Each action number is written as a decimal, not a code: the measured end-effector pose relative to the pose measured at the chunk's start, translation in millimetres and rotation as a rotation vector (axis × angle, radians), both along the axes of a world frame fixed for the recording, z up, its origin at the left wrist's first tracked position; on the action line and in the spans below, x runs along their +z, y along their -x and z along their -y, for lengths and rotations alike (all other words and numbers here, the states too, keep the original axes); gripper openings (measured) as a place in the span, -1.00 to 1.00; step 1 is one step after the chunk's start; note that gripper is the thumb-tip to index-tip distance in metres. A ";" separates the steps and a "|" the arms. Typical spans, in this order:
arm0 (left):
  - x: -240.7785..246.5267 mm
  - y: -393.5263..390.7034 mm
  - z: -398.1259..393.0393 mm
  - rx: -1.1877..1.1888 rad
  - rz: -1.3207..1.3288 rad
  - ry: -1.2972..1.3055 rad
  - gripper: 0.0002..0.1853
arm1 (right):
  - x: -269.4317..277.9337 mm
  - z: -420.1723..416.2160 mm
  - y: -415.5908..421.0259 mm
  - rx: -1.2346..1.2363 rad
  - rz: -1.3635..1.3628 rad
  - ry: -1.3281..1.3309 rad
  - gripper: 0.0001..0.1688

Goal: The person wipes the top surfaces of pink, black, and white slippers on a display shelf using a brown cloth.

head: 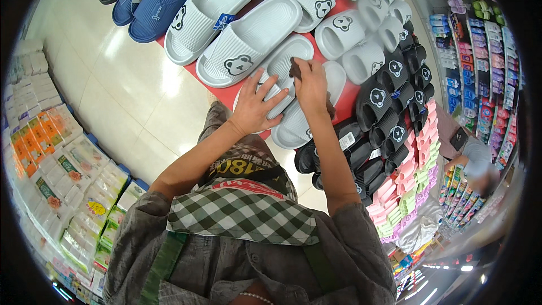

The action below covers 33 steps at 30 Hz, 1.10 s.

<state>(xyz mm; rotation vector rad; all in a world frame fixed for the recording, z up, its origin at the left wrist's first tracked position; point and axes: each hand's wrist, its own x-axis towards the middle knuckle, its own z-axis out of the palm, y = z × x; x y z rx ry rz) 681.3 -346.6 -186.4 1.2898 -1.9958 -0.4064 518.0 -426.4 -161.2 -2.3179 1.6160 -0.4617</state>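
Observation:
My left hand (254,108) lies flat with its fingers spread over the strap of a white rubber slide slipper (292,53), pressing on it. A dark brown cloth (295,69) is bunched in my right hand (311,87), against the inner sole of that same slipper. Another fold of the cloth shows past the wrist. Beneath my right forearm is a second white slide (290,126), partly hidden. Just beyond my hands sits a larger pair of white slides (250,38) with bear-face prints, joined by a blue tag (223,21).
The slippers stand on a red display surface (220,92). Blue slides (159,12) are at its far left, black slides (377,97) and pink slides (387,192) to the right. Packs of tissue (63,169) are stacked at left. Another person (476,156) is beside the shelves at right.

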 end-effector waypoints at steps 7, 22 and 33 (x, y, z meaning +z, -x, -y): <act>3.6 -2.0 -3.5 -0.004 0.011 0.020 -0.33 | 0.9 26.4 -11.9 -0.073 0.073 0.008 -0.53; 13.4 -1.6 -12.1 0.004 0.047 0.037 -0.39 | 36.3 44.2 48.3 -0.136 0.154 -0.038 -0.59; 5.7 -1.4 -12.5 -0.003 0.035 0.030 -0.37 | 28.5 15.6 44.4 0.247 0.016 -0.236 -0.60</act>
